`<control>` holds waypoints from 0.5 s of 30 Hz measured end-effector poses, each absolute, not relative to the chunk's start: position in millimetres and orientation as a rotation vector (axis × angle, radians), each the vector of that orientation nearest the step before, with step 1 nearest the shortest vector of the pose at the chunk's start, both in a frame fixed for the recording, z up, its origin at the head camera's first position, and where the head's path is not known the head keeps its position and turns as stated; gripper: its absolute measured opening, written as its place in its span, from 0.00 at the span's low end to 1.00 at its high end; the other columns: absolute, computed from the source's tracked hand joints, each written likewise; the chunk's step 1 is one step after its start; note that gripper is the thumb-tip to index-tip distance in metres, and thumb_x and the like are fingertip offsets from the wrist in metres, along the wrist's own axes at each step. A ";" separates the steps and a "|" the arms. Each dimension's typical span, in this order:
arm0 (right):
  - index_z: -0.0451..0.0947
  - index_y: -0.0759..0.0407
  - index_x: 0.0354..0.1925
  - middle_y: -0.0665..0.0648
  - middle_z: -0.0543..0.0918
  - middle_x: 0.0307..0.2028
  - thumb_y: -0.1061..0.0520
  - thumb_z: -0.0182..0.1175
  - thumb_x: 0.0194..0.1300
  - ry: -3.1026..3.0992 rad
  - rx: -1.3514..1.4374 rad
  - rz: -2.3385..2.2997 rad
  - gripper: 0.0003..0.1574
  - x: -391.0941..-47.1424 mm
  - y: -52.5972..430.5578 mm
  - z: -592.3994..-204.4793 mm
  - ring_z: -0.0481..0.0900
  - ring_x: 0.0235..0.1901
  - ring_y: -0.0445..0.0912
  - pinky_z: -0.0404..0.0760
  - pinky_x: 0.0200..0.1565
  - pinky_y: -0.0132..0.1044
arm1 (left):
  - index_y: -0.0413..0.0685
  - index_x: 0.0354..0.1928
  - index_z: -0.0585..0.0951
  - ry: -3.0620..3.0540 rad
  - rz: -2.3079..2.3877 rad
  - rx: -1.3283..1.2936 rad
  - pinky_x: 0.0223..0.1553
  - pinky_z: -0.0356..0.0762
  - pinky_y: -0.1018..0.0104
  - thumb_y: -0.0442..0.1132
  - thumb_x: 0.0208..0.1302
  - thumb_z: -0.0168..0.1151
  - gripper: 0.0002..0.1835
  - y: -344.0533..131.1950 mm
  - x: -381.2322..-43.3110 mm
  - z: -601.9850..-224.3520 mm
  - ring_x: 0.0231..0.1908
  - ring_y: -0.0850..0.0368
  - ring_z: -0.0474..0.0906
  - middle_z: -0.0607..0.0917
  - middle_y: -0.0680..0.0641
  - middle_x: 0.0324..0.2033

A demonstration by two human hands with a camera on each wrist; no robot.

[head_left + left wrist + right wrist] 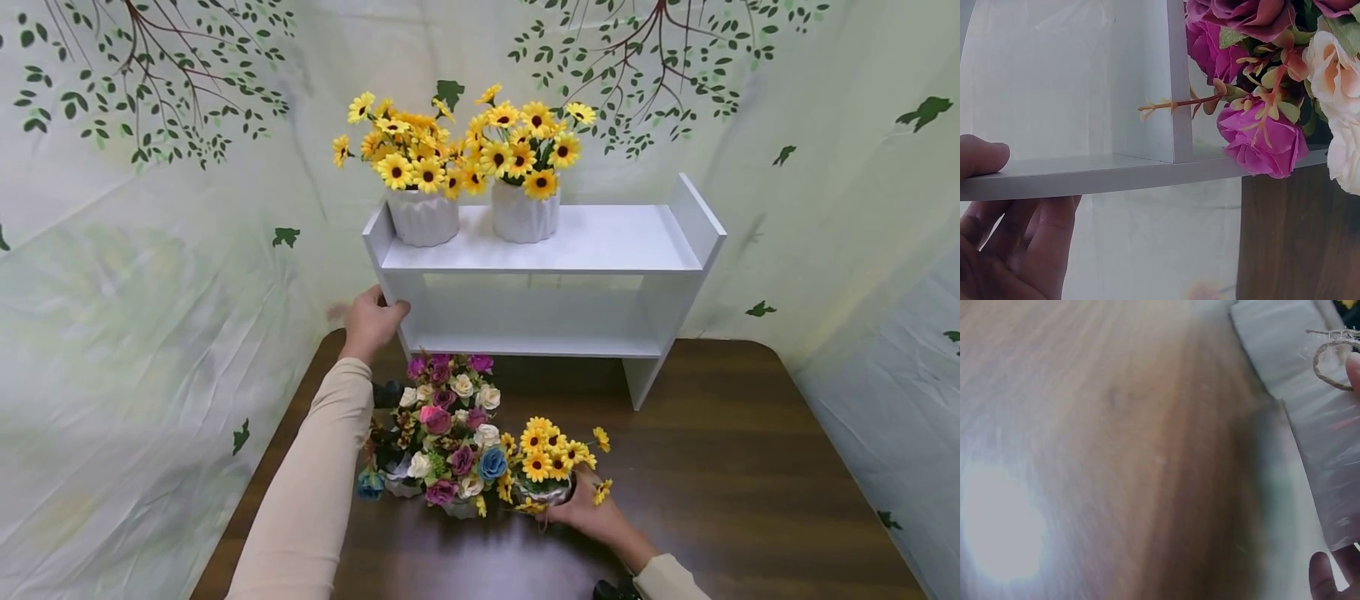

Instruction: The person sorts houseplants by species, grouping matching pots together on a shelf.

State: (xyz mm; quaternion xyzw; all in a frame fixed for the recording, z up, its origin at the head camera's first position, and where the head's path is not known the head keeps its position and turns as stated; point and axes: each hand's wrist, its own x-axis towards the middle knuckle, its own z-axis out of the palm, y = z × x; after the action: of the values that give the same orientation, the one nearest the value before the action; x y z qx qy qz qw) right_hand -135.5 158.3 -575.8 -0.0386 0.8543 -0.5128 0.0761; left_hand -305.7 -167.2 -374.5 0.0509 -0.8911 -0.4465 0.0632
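My left hand [370, 323] grips the left side panel of a white two-tier shelf [622, 237]. In the left wrist view the thumb lies on one face of the panel [1097, 181] and the fingers on the other. Low on the right, my right hand [596, 512] holds a shiny silvery pot of small yellow flowers [551, 458] by its side. The right wrist view shows this pot's crinkled grey surface [1329, 437] with a twine bow [1329, 362], between thumb and fingers. Beside it stand mixed purple, cream and blue roses [442, 417], their pots mostly hidden.
Two white pots [525, 212] of yellow sunflower-like blooms [423, 158] stand on the shelf's top tier, left and middle. The shelf is at the back of a dark wooden table [750, 467]. Leaf-printed curtains [225, 275] hang behind and at both sides.
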 end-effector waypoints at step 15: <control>0.69 0.67 0.60 0.63 0.82 0.52 0.55 0.84 0.34 2.620 -0.035 -1.537 0.56 -132.3 201.0 -547.3 0.81 0.51 0.50 0.79 0.50 0.32 | 0.39 0.61 0.77 -2.701 -1.346 0.146 0.55 0.79 0.47 0.43 0.63 0.56 0.26 -166.2 -307.8 -373.5 0.55 0.39 0.80 0.83 0.35 0.56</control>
State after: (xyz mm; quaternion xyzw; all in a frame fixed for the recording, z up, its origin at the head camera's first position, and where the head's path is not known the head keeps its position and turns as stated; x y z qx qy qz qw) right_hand -132.3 201.0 -547.3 -0.0114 0.8612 -0.5054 0.0520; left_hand -307.8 -166.2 -373.5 0.0482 -0.8923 -0.4448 0.0602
